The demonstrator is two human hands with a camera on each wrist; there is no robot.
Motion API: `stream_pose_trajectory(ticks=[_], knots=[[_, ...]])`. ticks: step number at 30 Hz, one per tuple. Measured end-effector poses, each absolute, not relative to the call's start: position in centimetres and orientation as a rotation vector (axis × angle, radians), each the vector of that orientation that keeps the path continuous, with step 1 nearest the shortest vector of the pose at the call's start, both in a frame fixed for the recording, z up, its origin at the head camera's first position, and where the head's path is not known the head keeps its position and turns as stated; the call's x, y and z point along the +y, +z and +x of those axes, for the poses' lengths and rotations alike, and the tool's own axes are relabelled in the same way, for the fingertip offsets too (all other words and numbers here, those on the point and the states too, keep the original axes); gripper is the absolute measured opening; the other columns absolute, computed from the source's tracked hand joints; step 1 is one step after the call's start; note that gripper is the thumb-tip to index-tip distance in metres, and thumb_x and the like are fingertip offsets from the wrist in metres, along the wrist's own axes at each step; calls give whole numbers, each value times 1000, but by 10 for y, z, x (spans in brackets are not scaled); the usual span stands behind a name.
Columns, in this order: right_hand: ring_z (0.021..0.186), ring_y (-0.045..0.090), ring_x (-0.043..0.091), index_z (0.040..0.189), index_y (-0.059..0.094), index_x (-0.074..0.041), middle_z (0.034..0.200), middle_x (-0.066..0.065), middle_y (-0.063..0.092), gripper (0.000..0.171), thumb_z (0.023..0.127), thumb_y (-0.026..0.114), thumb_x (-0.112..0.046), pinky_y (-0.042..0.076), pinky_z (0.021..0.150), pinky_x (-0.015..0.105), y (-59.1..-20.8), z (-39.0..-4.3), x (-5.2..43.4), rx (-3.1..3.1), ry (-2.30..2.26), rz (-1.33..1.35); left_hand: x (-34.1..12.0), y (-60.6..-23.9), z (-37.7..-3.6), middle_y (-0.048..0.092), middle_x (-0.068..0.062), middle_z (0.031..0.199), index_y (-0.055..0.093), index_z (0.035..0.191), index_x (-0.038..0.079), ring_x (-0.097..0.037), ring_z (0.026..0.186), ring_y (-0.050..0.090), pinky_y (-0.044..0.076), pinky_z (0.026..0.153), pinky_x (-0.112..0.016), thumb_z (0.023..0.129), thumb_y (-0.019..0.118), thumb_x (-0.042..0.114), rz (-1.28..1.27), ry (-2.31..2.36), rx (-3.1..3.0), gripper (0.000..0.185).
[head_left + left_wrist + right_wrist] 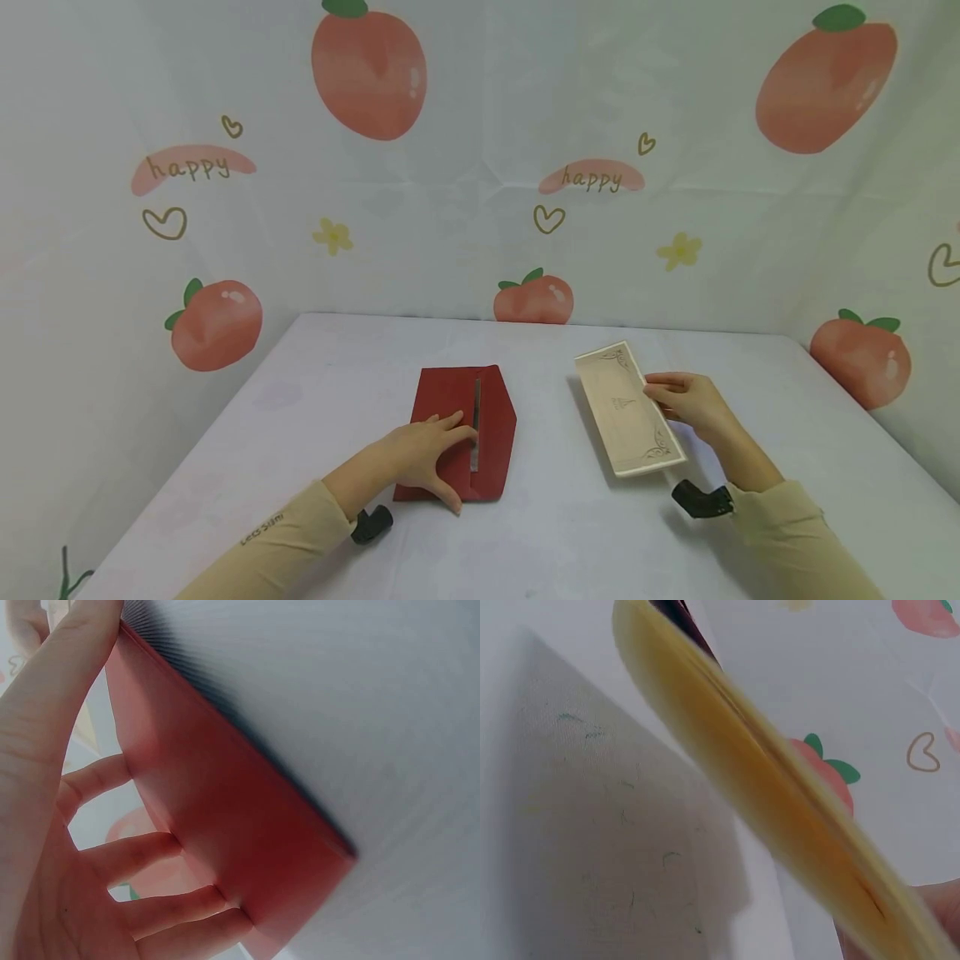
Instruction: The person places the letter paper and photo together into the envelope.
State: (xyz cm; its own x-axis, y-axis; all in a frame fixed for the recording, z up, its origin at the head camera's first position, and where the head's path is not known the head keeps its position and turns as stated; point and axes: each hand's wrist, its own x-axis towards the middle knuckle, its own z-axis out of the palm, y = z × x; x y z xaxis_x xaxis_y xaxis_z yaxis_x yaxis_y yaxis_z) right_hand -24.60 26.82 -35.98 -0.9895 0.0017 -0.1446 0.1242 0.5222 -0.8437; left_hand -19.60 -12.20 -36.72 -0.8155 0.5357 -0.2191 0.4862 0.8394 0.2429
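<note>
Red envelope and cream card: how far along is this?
Done: the red envelope lies on the table with its flap open. In hand: the left hand presses it flat, while the right hand holds the cream card tilted off the table. Left: the card is still outside.

Left hand (423,454) flat, fingers spread, pressing down; right hand (686,402) raised, fingers pinching.

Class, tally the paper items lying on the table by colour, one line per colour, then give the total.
Dark red paper envelope, pressed flat under the left hand: 1
Cream rectangular card with printed corner ornaments, held at its edge by the right hand: 1
Total: 2
</note>
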Motion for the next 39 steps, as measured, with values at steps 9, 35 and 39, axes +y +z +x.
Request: stream_pose_trajectory(ticks=[9,35,39], knots=[[78,61,-3,129,46,12,101,3,70,51,92,59,-20,55,72,19,-361,-245,262,2588,-1551,80,-123,-369,-197,32,-12,152,42,135,26,-46,133,37,41,99,-58,60,77,62,781,259,2743,91],[82,63,1,130,43,13,103,6,68,50,92,58,-17,56,77,23,-353,-242,239,2560,-1577,-58,-124,-369,-197,31,-12,152,42,135,27,-47,133,37,41,99,-58,60,77,63,796,260,2737,90],[81,63,1,130,42,14,104,8,68,50,92,58,-15,56,76,24,-352,-242,234,2545,-1590,-84,-123,-369,-197,32,-12,152,42,135,27,-47,133,37,41,98,-58,59,77,63,793,252,2742,91]])
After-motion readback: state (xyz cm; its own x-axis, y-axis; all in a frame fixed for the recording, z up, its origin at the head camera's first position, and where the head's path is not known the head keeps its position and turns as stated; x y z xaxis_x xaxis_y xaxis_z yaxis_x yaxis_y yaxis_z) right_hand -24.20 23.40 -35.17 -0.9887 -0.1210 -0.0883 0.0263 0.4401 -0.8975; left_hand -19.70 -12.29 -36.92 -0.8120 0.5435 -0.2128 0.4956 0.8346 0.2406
